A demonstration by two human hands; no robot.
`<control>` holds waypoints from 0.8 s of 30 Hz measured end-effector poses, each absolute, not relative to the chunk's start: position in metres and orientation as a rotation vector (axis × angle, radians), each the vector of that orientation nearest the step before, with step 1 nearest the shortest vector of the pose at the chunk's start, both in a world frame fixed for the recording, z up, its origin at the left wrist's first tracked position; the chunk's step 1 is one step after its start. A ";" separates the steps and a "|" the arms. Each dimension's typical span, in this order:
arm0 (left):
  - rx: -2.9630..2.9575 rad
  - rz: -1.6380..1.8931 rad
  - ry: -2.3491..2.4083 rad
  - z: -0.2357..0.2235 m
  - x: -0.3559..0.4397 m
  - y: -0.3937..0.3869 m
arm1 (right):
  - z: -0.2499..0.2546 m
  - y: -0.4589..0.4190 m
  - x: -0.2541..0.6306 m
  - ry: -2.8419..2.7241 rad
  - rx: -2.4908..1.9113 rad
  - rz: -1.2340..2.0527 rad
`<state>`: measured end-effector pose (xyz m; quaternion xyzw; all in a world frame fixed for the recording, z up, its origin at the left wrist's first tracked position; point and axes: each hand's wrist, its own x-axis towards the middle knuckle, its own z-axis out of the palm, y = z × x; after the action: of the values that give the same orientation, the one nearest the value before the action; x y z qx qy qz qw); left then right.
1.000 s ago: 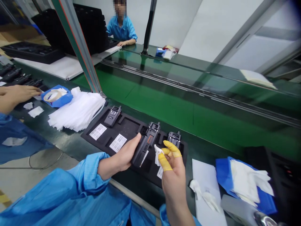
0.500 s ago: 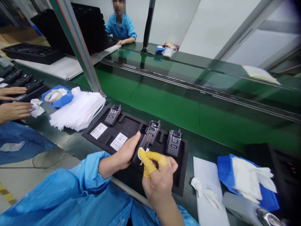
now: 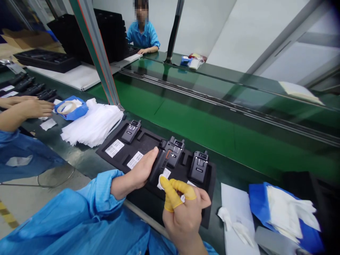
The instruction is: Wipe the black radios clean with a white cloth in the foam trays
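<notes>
My left hand (image 3: 143, 170) is closed round a dark handheld radio (image 3: 157, 170), which it holds tilted, its narrow side toward me. Yellow finger cots cover the thumb and fingers of my right hand (image 3: 183, 209). These fingers pinch a small white wipe (image 3: 160, 181) close to the radio's lower end; whether it touches is unclear. Below lies a black foam tray (image 3: 106, 150) with white labels. Three more black radios lie in it: one at its left end (image 3: 131, 132), one just behind the held radio (image 3: 175, 152), and one at its right (image 3: 199, 168).
A stack of white sheets (image 3: 92, 124) lies left of the tray, beside a blue box (image 3: 79, 112) with a tape roll. To the right are crumpled wipes (image 3: 235, 226) on paper and a blue packet (image 3: 256, 202). Two co-workers are nearby; one's hands (image 3: 34, 108) are at the left.
My right hand has moved left and down with the wipe, to the held radio's lower end. My left hand still holds the radio. The co-worker's hands at the left have shifted.
</notes>
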<state>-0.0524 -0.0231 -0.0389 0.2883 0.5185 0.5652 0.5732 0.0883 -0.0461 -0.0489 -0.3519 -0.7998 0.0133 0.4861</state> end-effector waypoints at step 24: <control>0.444 1.224 1.076 -0.035 -0.043 -0.028 | -0.048 -0.045 0.084 -1.947 -0.956 -0.128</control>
<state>-0.0428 -0.0284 -0.0349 0.1965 0.4761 0.5420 0.6640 0.0842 -0.0447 -0.0480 -0.3893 -0.7931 -0.0522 0.4655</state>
